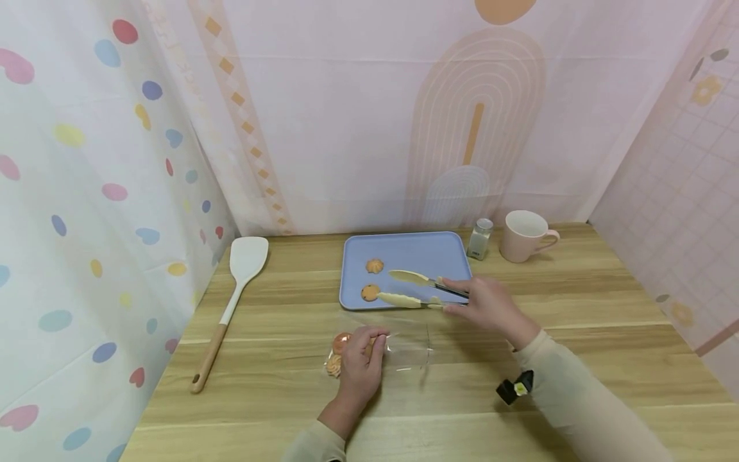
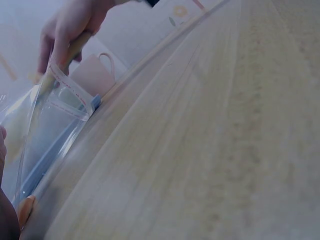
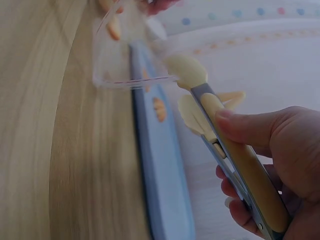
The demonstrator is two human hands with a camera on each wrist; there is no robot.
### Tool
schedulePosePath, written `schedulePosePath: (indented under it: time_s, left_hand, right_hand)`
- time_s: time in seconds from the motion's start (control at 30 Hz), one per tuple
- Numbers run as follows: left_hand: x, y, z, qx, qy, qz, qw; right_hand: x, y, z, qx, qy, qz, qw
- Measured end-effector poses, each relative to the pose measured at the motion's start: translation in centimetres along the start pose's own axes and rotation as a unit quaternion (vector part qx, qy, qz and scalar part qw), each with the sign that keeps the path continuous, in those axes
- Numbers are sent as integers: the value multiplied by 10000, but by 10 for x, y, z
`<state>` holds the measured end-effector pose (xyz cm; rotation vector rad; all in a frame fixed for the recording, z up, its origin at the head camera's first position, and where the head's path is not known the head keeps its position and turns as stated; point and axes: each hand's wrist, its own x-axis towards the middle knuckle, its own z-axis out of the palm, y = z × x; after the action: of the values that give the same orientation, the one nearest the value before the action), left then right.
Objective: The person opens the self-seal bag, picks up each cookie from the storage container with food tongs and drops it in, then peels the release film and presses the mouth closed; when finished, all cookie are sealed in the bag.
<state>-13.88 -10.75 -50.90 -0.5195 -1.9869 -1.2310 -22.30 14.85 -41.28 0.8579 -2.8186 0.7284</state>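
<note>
Fingers of the right hand (image 1: 489, 305) gripped metal tongs (image 1: 406, 301), their cream, scalloped tips spread apart at the hand's 9 o'clock over a smooth, round-cornered blue tray (image 1: 427, 250). Toward the tray's 9 o'clock lay a ridged, swirled cookie (image 1: 374, 265) and, at its 6 o'clock, a flat, dark-specked cookie (image 1: 370, 292); whether the lower tip touched it could not be told. Curled fingers of the left hand (image 1: 361, 360) pinched a glossy, clear plastic bag (image 1: 407, 353) at the tray's 7 o'clock, with more cookies (image 1: 334, 366) inside. Only the left wrist view revealed red print along the bag's mouth; the right wrist view showed the tongs' broad tan grip, covered by the hand in the head view. A smooth pink mug (image 1: 516, 246) stood between the tray's 2 and 3 o'clock.
</note>
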Motion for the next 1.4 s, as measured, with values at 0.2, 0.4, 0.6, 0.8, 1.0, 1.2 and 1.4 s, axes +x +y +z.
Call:
schedulePosePath:
  time_s: [0.2, 0.4, 0.6, 0.8, 1.0, 1.2, 1.4]
  left_hand:
    - [1, 0, -1, -30, 25, 5, 10000]
    - [3, -1, -1, -30, 47, 80, 10000]
    - [3, -2, -1, -6, 20, 106, 9999]
    - [3, -1, -1, -13, -6, 81, 10000]
    - [2, 0, 0, -8, -67, -3, 10000]
    - [2, 1, 0, 25, -57, 21, 10000]
    - [1, 1, 0, 15, -27, 67, 10000]
  right_hand:
    - [26, -1, 18, -14, -209, 149, 9997]
    - [42, -8, 28, 51, -206, 224, 9995]
    - [45, -12, 31, -121, -116, 341, 9993]
    - [41, -7, 31, 109, -192, 543, 9983]
    - [32, 1, 25, 377, -260, 681, 9966]
    - [24, 12, 17, 198, -208, 784, 9965]
    - [21, 17, 8, 55, -132, 1042, 9944]
